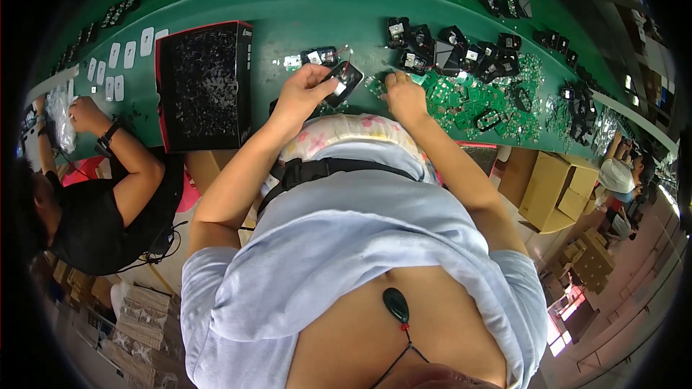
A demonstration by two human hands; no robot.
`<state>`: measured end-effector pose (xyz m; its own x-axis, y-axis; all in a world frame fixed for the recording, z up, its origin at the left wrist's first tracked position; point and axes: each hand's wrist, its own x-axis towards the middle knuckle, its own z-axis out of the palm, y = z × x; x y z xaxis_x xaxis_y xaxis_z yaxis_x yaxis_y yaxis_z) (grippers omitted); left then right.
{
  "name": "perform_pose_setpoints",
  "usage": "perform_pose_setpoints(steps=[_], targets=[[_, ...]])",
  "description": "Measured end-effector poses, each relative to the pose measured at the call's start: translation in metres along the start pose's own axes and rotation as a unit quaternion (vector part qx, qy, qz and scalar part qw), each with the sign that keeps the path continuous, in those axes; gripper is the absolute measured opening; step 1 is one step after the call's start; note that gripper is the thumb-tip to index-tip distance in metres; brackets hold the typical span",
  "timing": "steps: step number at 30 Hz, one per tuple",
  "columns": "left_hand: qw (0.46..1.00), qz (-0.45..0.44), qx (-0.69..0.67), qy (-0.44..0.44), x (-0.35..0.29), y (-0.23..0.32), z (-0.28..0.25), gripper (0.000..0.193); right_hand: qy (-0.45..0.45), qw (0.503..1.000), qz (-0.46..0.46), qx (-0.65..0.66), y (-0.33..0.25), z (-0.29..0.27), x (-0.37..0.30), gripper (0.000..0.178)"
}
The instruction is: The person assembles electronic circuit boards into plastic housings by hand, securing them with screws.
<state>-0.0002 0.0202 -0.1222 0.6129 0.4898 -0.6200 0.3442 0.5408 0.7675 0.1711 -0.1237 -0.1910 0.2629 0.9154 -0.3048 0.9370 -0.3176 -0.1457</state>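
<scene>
My left hand (303, 95) is closed on a black plastic housing (347, 81), which shows a pale part and a thin red wire inside. Just to the right, my right hand (405, 96) has its fingers bent together on a small green circuit board (375, 86) at the left edge of a board heap. The two hands are apart, over the near side of the green table. Another black housing (318, 56) with electronics lies beyond my left hand, beside a small whitish board (292, 62).
A black box with red edges (162, 94), full of small dark parts, stands left. Green circuit boards (468, 101) spread to the right, with black housings (450, 54) piled behind. White plates (130, 55) lie far left near a co-worker's hand (88, 115). Cardboard boxes (551, 191) stand below right.
</scene>
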Motion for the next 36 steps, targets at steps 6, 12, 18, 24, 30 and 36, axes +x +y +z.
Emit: perform_pose_setpoints(steps=[6,12,18,24,30,36], targets=[[0.999,0.004,-0.033,0.038,-0.007,0.012,0.012,0.022,0.064,0.958,0.078,0.268,0.001,-0.006,0.011,0.017],[0.987,0.122,0.085,0.061,-0.013,0.02,0.014,0.024,0.086,0.56,0.157,0.809,-0.003,-0.077,0.005,0.011],[0.947,0.244,0.188,0.089,-0.025,0.03,0.027,0.021,0.089,0.497,0.053,0.861,-0.027,-0.121,-0.015,0.015],[0.936,0.283,0.183,0.099,-0.024,0.031,0.031,0.02,0.092,0.523,0.036,0.847,-0.034,-0.128,-0.02,0.018],[0.919,0.322,0.206,0.097,-0.029,0.036,0.031,0.02,0.094,0.539,0.037,0.836,-0.034,-0.126,-0.019,0.02],[0.989,0.147,-0.019,0.001,-0.036,0.045,0.031,0.028,0.113,0.622,0.05,0.774,-0.046,-0.129,-0.028,0.021]])
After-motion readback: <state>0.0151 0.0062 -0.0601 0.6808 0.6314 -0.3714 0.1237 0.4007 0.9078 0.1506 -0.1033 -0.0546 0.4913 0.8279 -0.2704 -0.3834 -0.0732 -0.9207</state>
